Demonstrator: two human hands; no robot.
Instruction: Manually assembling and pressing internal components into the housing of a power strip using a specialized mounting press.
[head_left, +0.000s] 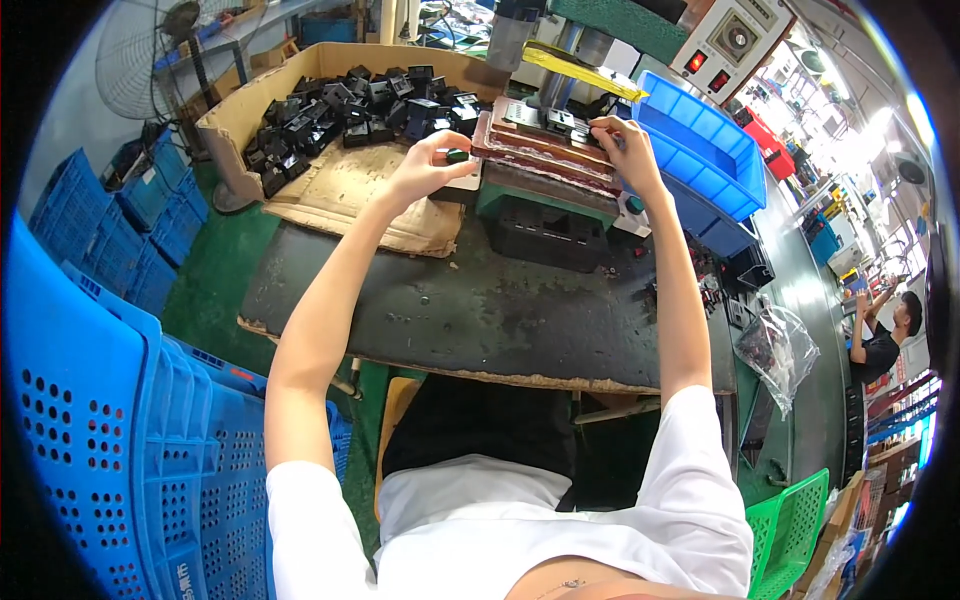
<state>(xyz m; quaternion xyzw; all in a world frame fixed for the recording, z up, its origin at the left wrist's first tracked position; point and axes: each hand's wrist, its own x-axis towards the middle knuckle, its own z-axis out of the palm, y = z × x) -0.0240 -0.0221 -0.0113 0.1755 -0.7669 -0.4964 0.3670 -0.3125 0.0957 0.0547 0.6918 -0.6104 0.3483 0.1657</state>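
Observation:
My left hand (432, 170) is at the left side of the press, its thumb and fingers curled round a dark green push button (457, 156) on a pale control box (466, 181). My right hand (630, 158) reaches over the right end of the press fixture, fingers bent in a pinch at its edge. What lies between those fingertips is hidden. The fixture (545, 150) is a stack of reddish-brown plates with a metal block (530, 118) on top. Above it hangs the press head (590, 48), crossed by a yellow strip (585, 70). A second green button (634, 204) sits below my right wrist.
A cardboard box (228, 150) of black plastic housings (345, 115) stands at the left. Blue bins (700, 140) are at the right, beside a clear plastic bag (778, 345). Blue crates (150, 440) flank my left side. Farther right, another person (885, 330) works.

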